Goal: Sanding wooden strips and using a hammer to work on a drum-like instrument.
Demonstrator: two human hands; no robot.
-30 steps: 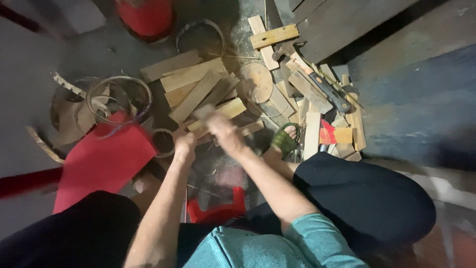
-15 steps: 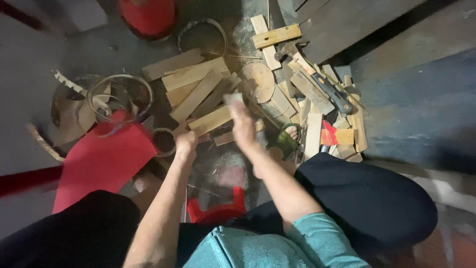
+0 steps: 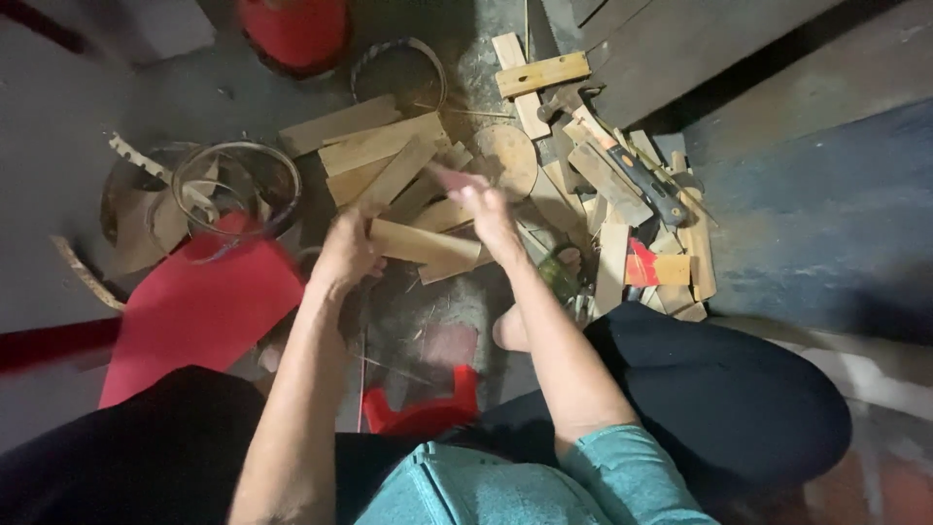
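- Left hand (image 3: 345, 255) clamped round one end of a flat wooden strip (image 3: 428, 243), holding it just above the floor.
- Right hand (image 3: 486, 209) blurred above the strip's far end; fingers seem spread, grip unclear.
- Scrap wood pile (image 3: 389, 156) lies just beyond.

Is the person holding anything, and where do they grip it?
The left hand grips one end of a bamboo slat; the right hand is blurred, so its hold cannot be told.
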